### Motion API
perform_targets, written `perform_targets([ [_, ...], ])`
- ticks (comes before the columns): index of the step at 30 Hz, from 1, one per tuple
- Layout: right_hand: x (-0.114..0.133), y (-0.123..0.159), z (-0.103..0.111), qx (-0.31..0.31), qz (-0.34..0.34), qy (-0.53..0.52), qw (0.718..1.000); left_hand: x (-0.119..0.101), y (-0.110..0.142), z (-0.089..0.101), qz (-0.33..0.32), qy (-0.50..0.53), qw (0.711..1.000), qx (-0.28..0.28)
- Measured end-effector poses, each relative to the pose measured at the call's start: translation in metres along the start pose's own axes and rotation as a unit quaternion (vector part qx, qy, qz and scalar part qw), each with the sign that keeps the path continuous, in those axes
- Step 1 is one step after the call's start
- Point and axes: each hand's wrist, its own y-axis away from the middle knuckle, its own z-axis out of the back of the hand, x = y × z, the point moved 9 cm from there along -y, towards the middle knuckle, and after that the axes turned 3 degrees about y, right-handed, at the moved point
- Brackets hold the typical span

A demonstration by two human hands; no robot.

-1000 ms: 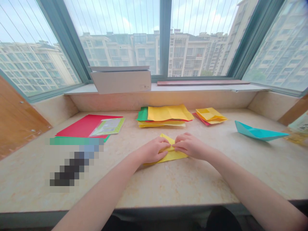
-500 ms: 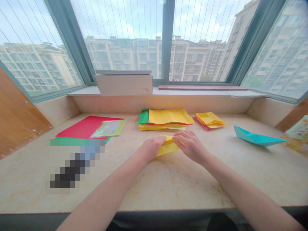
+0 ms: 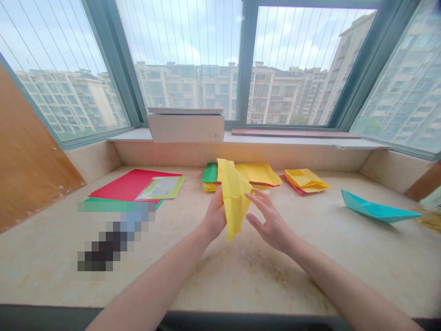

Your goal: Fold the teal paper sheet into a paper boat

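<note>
A yellow folded paper boat (image 3: 235, 195) is held up off the counter, turned on end with its bottom toward me. My left hand (image 3: 216, 212) grips it from the left, and the paper hides some of its fingers. My right hand (image 3: 267, 216) is at the boat's right side with fingers spread and thumb apart; its fingertips are close to or touching the paper's edge. Behind the boat lies a stack of folded yellow, green and red papers (image 3: 260, 172). A blue paper boat (image 3: 381, 211) rests on the right of the counter.
On the left lie red paper sheets (image 3: 119, 185) with a clear-and-green packet (image 3: 163, 188) on top, and a pixelated patch in front. Smaller folded yellow papers (image 3: 306, 179) sit back right. A white box (image 3: 188, 128) stands on the window ledge.
The yellow paper has been lifted from the counter and turned upright. My right hand has loosened from its pinch and spread its fingers. The view has shifted slightly.
</note>
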Motion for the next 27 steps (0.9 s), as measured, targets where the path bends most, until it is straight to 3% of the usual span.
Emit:
perform_targets([
  [7,0.016,0.004,0.01,-0.05,0.035,0.038,0.997,0.016,0.012,-0.014,0.077,0.115,0.99,0.033],
  [11,0.032,0.006,0.007,-0.034,0.063,0.047,0.996,0.022,0.017,-0.018,0.093,0.13,0.986,0.036],
  [16,0.033,0.006,0.004,-0.015,0.05,0.038,0.998,0.023,0.022,-0.02,0.105,0.14,0.984,0.044],
  [27,0.02,0.003,-0.007,0.049,0.043,-0.059,0.996,0.023,0.013,-0.018,0.05,0.024,0.998,0.039],
])
